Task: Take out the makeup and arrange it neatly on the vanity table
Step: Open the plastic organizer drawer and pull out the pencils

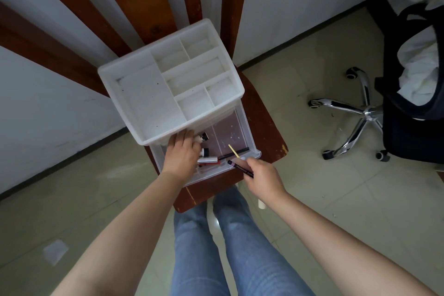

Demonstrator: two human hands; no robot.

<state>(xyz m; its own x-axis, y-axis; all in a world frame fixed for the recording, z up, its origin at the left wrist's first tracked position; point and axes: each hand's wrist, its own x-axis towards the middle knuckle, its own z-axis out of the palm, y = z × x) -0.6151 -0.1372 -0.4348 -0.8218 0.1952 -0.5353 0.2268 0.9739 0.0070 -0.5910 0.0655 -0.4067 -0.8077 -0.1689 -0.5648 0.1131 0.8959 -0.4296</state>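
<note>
White organizer (153,94) sits on a wooden chair (262,118), its clear bottom drawer (240,144) pulled out toward the person. Top tray compartments hold nothing I can see.

R hand (262,176) grips a dark pencil (240,168), prob. an eyeliner or brow pencil, held just over the drawer's front rim. L hand (181,152) is down in the drawer's left half, palm down over the makeup; fingers mostly hidden under the tray's edge, so can't tell if it's grasping anything. Beside it: 2 or 3 small white-and-black tubes (204,151), a silver-and-red stick (209,160), a thin black pencil (234,153) and a yellow stick (233,151) lying across it.

To do this step well, imo: take 1 item per grab w/ the L hand, lift straight up so nothing catches the tray overhang, and park the R hand's pencil in the top tray first to free that hand. Watch the loose thin pieces; they'd roll.

Pencil has a row of pale print along the barrel, too small to read. No other labels legible.
</note>
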